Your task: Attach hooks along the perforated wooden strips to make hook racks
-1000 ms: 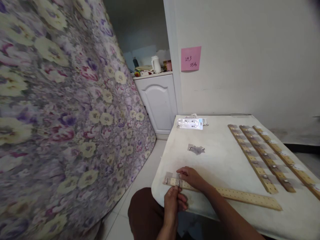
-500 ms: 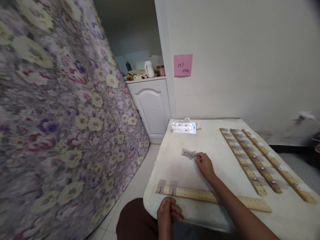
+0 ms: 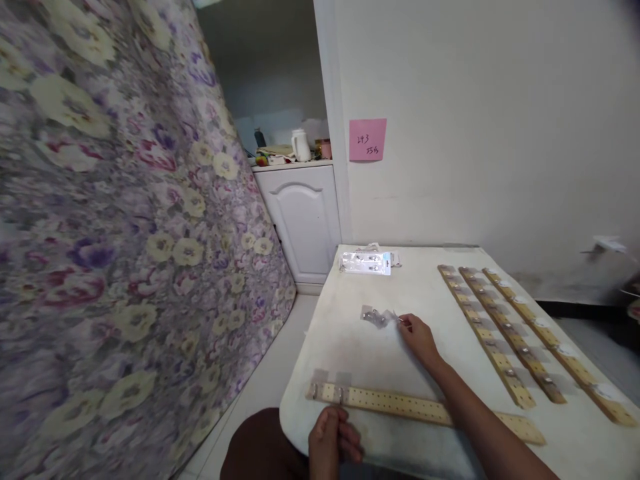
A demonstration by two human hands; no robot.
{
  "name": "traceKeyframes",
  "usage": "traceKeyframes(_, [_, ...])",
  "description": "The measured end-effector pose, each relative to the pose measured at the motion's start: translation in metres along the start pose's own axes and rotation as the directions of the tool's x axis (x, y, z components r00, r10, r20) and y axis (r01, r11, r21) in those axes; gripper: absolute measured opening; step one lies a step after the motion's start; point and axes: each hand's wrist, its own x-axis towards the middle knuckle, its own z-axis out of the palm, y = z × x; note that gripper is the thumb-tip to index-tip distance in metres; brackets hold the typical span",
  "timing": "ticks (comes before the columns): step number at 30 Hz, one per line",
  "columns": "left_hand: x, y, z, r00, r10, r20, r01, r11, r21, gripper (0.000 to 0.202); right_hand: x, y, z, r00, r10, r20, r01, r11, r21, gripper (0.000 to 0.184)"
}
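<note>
My right hand (image 3: 419,339) is over the middle of the white table, thumb and fingers pinched on the edge of a small clear plastic piece (image 3: 396,316). Right beside it lies a little pile of similar clear pieces with shiny metal bits (image 3: 374,316). Close to me, my left hand (image 3: 334,435) hovers at the table's front edge, its fingers curled in and nothing visible in them. Just beyond it runs a pale wooden strip (image 3: 390,401) with rows of holes, which my right forearm partly crosses. Two clear pieces with metal parts (image 3: 327,385) sit at its left end.
Three wooden strips (image 3: 487,330) carrying several clear or white pieces lie on the right of the table (image 3: 420,280). Clear packs (image 3: 365,263) rest at the back left. A floral curtain (image 3: 140,253) hangs to the left, and a white cabinet (image 3: 305,220) stands behind.
My right hand has drawn slightly right, away from the pile, with the clear plastic piece in its fingertips. The left hand has barely moved. The view has tilted up a little.
</note>
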Motion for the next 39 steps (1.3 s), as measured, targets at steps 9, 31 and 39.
traceKeyframes(9, [-0.013,-0.002,-0.002,0.989,0.139,0.043,-0.14,0.99,0.021,0.044,-0.05,-0.028,-0.025,0.9,0.063,0.431,-0.385,0.579,0.719,0.025])
traceKeyframes(31, [-0.045,0.011,0.046,0.97,0.021,0.242,-0.016,1.0,-0.024,0.036,-0.138,-0.07,-0.04,0.789,-0.422,0.447,0.337,0.905,0.259,0.04])
traceKeyframes(39, [-0.044,0.003,0.044,0.981,-0.029,0.193,0.032,0.999,-0.013,0.036,-0.141,-0.059,-0.032,0.878,-0.226,0.421,0.097,0.947,0.306,0.03])
